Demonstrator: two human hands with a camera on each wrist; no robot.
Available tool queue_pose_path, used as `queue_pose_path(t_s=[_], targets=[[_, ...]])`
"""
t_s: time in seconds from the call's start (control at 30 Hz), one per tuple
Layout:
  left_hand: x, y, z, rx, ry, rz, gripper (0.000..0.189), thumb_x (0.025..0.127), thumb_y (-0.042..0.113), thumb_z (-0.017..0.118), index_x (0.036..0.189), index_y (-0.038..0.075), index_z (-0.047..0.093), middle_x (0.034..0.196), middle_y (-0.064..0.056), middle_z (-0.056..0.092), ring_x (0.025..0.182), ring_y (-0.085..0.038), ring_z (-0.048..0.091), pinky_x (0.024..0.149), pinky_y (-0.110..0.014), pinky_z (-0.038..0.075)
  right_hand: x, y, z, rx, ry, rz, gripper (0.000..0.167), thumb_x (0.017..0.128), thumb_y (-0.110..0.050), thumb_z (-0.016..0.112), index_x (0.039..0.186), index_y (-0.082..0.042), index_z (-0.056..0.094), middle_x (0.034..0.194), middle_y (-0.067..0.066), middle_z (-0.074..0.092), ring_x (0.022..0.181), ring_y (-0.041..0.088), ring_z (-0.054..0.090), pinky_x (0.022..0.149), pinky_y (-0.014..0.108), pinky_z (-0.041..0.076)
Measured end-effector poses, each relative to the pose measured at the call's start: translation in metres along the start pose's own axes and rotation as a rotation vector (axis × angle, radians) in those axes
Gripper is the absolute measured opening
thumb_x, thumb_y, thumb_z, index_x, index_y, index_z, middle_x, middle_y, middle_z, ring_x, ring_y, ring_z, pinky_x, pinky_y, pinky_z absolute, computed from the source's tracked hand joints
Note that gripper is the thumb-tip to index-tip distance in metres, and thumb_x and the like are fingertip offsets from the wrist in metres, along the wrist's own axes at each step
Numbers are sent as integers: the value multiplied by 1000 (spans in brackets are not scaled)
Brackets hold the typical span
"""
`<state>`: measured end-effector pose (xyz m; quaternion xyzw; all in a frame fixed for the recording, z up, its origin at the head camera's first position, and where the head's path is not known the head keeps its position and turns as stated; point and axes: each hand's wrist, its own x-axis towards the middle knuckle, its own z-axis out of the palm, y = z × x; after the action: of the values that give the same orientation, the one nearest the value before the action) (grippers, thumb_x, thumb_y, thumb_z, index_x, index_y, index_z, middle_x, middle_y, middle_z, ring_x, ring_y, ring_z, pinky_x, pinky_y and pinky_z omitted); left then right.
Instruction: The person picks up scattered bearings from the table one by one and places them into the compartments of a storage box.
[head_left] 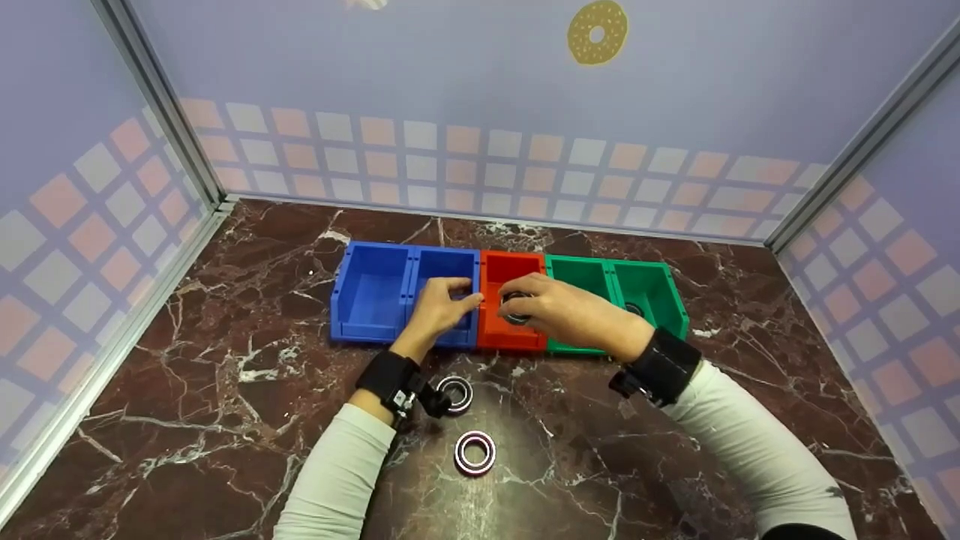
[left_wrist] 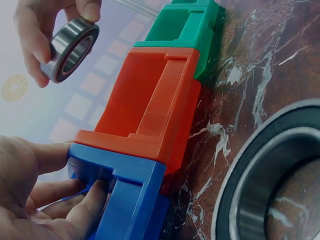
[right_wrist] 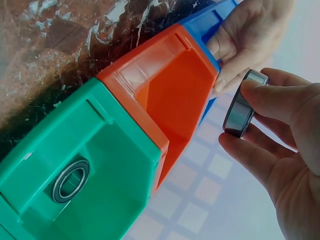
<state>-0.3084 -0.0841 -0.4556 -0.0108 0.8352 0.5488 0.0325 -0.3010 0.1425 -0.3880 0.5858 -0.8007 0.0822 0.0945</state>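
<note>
My right hand (head_left: 551,304) pinches a ball bearing (right_wrist: 240,107) between thumb and fingers. The steel ring with a dark face is held above the red bin (head_left: 517,337). My left hand (head_left: 440,309) is at the inner blue bin (left_wrist: 127,210), pinching the side wall beside the red bin, its fingers inside and its thumb at the rim. In the right wrist view another bearing (right_wrist: 71,181) lies in the green bin (right_wrist: 117,155) adjoining the red one. Two loose bearings lie on the table: one (head_left: 455,395) by my left wrist, the other (head_left: 475,453) nearer me.
The bins stand in one row on a dark marble-patterned table (head_left: 225,420). An outer blue bin (head_left: 371,292) ends the row at left. At right, the end green bin (head_left: 652,289) holds a bearing (head_left: 634,309). Panel walls (head_left: 480,90) enclose the back and sides.
</note>
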Motion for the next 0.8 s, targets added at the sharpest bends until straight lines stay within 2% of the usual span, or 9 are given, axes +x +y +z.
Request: queue_pose_path(t_s=[0.17, 0.33, 0.6, 0.8], targets=[[-1, 1, 0, 2, -3, 2, 48, 91, 18, 71, 133, -1, 60, 140, -19, 58, 134, -30, 52, 112, -41, 44, 4, 2, -2, -3, -8, 12, 33, 88, 2, 70, 118, -11, 70, 130, 16, 62, 119, 30, 60, 96, 36, 56], [-1, 1, 0, 0, -6, -17, 48, 92, 19, 71, 134, 0, 60, 141, -18, 57, 136, -29, 50, 114, -41, 42, 8, 6, -2, 13, -24, 41, 31, 91, -1, 67, 120, -12, 70, 131, 15, 61, 120, 28, 59, 96, 33, 56], [1, 1, 0, 6, 6, 2, 47, 91, 18, 72, 133, -1, 61, 140, -19, 58, 135, -30, 51, 112, -41, 44, 12, 12, -3, 24, -32, 71, 32, 91, 1, 65, 121, -11, 69, 131, 15, 61, 120, 28, 59, 96, 34, 56], [0, 1, 0, -6, 8, 11, 47, 90, 17, 72, 132, -2, 61, 138, -19, 60, 132, -29, 54, 108, -40, 48, 13, 17, -2, 73, -27, 102, 31, 92, 2, 64, 119, -10, 70, 132, 16, 61, 121, 29, 59, 93, 35, 57]])
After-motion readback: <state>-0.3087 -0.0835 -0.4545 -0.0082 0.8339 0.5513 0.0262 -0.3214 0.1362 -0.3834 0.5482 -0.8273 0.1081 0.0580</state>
